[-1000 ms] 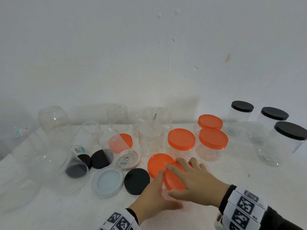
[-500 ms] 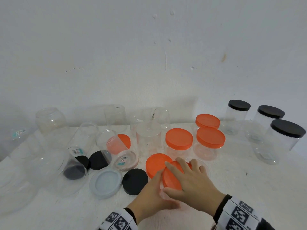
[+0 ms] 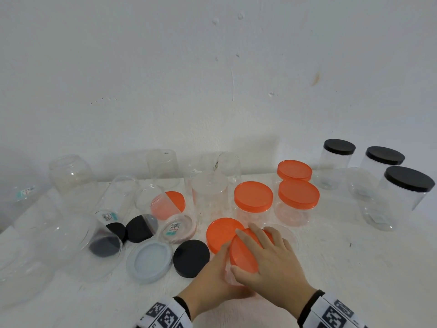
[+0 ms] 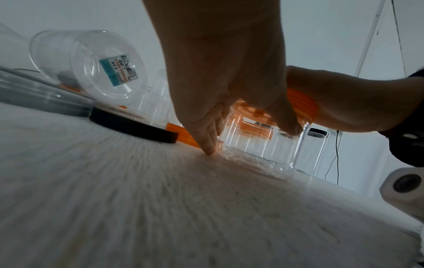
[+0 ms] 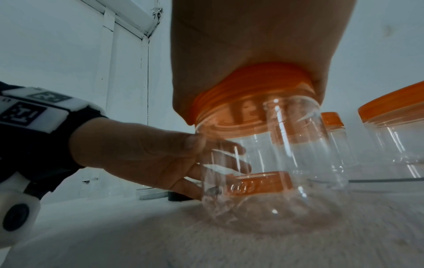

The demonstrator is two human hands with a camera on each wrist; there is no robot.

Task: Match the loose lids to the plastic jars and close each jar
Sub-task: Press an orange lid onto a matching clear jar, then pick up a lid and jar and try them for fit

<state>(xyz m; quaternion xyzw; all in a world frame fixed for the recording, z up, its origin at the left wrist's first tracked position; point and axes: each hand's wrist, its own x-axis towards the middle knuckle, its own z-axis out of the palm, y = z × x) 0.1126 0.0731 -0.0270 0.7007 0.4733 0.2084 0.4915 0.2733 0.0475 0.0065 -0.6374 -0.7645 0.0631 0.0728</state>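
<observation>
Clear jar [image 5: 270, 163] stands upright on the white table [image 3: 331, 268], at 6 o'clock of the spread, nothing inside it. Orange lid [image 3: 246, 252] sits on its mouth, slightly tilted in the head view; whether the threads have caught can't be told. Right hand [image 3: 272, 263] lies over the lid from 4 o'clock, fingers [image 3: 248, 237] spread across the top and curled down round the rim, grasping it. Left hand [image 3: 212, 280] comes in from 7 o'clock and wraps the jar wall below the lid, thumb on the near side and the other fingers behind the clear plastic in the right wrist view.

Loose orange lid [image 3: 222, 230] lies flat at 11 o'clock of the held jar, touching or just under the held lid's edge. Loose black lid [image 3: 191, 258] at 9 o'clock, pale grey lid [image 3: 149, 261] further out the same way. Three orange-capped jars [image 3: 253, 204] stand closed at 12 to 1 o'clock, empty. Three black-capped jars [image 3: 406, 185] at 2 o'clock, closed, empty. Open clear jars [image 3: 163, 169] along the wall at 10 to 12 o'clock. Tipped jar [image 3: 165, 209] at 10 o'clock with an orange lid seen through it; inside or behind, can't tell. Larger tipped jar [image 3: 94, 242] at 9 o'clock shows a dark disc at its mouth, unclear. Far-left jars cut off by the frame edge.
</observation>
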